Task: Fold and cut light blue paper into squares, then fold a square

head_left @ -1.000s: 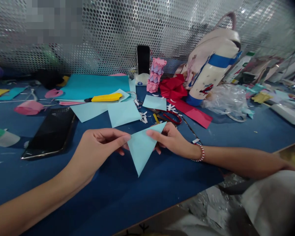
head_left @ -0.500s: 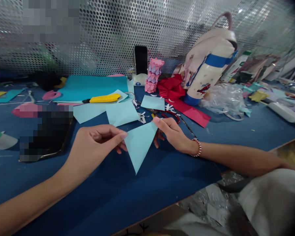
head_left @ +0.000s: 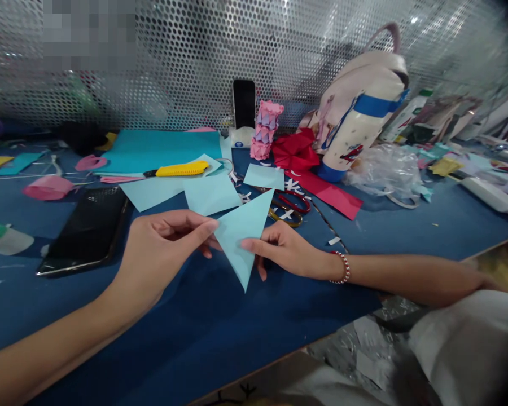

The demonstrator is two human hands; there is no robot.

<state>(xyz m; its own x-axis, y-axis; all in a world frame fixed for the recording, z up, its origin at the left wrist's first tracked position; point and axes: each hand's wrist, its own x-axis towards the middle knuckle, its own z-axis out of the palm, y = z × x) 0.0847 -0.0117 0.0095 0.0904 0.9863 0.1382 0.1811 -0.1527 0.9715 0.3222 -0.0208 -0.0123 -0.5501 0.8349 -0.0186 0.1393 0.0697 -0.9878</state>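
A light blue sheet of paper (head_left: 241,225), folded into a triangle, is held in the air above the blue table. My left hand (head_left: 173,239) pinches its left corner between thumb and fingers. On the right edge, my right hand (head_left: 285,248) grips the paper, thumb on the front and fingers behind. One point of the triangle hangs down and another points up to the right. Beyond it lie light blue paper pieces (head_left: 211,194) and scissors (head_left: 290,214) with several white scraps around them.
A yellow utility knife (head_left: 182,169) rests on papers at the back. To the left lies a black phone (head_left: 87,231). A second phone (head_left: 244,104), a pink paper tower (head_left: 266,129), red paper (head_left: 296,149) and a white-and-blue bottle (head_left: 358,132) stand or lie farther back.
My right hand has slid down from the upper right corner to the paper's right edge. That corner now shows free, and the triangle has turned slightly. The scissors' handles are more visible.
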